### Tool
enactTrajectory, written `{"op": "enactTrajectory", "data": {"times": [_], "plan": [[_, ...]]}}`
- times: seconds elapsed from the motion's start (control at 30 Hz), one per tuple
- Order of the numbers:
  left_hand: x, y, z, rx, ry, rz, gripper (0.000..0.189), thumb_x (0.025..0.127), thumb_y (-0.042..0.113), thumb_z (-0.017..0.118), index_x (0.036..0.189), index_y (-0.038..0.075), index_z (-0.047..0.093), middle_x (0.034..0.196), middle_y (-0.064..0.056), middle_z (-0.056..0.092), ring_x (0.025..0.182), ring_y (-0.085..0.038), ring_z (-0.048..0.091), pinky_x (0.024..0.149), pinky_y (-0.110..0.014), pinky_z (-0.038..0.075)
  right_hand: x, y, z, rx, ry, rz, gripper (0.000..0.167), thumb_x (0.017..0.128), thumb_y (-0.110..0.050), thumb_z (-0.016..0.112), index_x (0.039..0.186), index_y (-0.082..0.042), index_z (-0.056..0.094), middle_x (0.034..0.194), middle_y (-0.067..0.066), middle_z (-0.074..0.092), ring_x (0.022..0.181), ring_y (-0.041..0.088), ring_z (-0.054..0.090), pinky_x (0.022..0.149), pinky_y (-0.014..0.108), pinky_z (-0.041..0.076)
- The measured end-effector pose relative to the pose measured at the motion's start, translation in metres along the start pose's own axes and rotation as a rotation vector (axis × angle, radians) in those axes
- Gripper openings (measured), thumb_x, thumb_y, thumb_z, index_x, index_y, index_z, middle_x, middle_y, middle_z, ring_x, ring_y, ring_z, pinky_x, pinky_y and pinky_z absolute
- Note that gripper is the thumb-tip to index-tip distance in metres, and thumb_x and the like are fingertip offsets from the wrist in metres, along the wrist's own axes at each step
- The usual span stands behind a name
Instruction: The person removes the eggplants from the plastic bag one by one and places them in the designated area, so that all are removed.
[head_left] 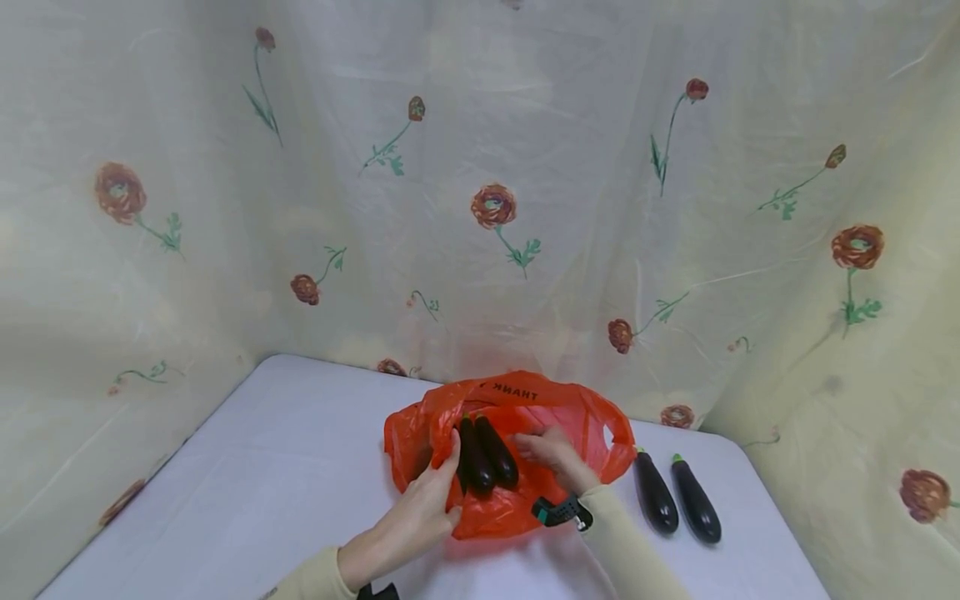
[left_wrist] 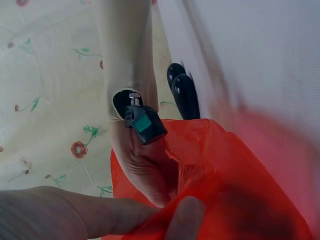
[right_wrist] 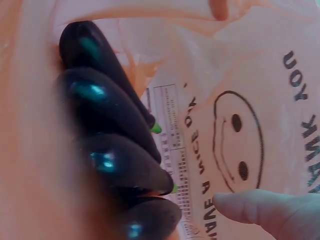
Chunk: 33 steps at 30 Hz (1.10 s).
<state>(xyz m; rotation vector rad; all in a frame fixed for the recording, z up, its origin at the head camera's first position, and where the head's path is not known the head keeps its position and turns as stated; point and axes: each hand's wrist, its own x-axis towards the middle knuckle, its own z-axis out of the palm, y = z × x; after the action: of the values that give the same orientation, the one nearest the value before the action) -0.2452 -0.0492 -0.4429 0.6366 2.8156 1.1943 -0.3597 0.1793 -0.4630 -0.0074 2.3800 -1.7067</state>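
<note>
Left hand (head_left: 416,517) pinches the left rim of the red bag (head_left: 491,523); right hand (head_left: 551,454) sits inside its mouth, fingers extended, gripping nothing visible. Bagged eggplants (head_left: 474,457) lie between them — two loose eggplants (head_left: 655,493) rest on the table (head_left: 262,467), right. Apparent step: handling contents. Next, I judge: keep the mouth wide.

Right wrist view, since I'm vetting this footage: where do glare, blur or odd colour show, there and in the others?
Right wrist view: bluish-green glints on the eggplants, blur at their left, the bag washed out; head view: the bag vivid red; left wrist view: a soft reddish tint by the table.
</note>
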Motion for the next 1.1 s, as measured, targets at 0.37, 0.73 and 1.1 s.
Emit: {"op": "enactTrajectory", "data": {"times": [0.37,0.73,1.1], "plan": [[0.0,-0.001,0.001,0.024,0.028,0.041,0.095,0.083,-0.001,0.065,0.154,0.003,0.003,0.145,-0.028,0.04,0.096,-0.024,0.057,0.09,-0.045,0.052,0.006,0.007,0.014,-0.087,0.025,0.038,0.03,0.086,-0.028,0.071,0.095,0.0,0.073,0.078,0.007,0.07,0.083,0.025,0.064,0.087,0.044,0.054],[-0.003,-0.001,0.002,0.045,0.047,0.064,0.095,0.081,-0.002,0.066,0.154,0.001,0.005,0.144,-0.03,0.04,0.098,-0.026,0.057,0.088,-0.044,0.053,0.013,0.01,0.026,-0.134,0.058,0.079,0.028,0.083,-0.029,0.073,0.067,-0.011,0.059,0.055,-0.002,0.036,0.064,0.018,0.045,0.06,0.028,0.035],[-0.003,-0.001,0.001,0.034,0.045,0.044,0.094,0.082,-0.001,0.065,0.154,0.002,0.004,0.147,-0.028,0.037,0.101,-0.026,0.056,0.093,-0.047,0.05,0.017,0.013,0.031,-0.214,0.082,0.053,0.025,0.079,-0.028,0.077,0.083,-0.004,0.073,0.062,-0.002,0.045,0.072,0.017,0.048,0.061,0.025,0.039]]}}
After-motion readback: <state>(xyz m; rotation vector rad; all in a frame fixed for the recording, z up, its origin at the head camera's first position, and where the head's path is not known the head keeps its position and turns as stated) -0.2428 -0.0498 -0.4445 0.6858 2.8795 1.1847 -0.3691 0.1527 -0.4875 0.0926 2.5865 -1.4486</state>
